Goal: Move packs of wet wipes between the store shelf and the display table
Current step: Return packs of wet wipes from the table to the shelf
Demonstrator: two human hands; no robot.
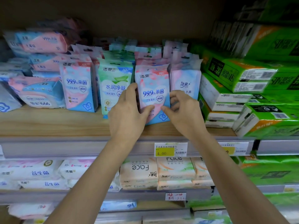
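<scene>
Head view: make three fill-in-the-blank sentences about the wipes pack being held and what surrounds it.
1. The left hand and right hand grip a pink-and-blue plastic wet wipes pack printed with the figure ____%.
2. The plastic aloe-leaf wipes pack just left of it is mostly ____.
3. The yellow price label on the shelf edge below reads ____.

Missing words: 99.9; green; 4.00
</scene>
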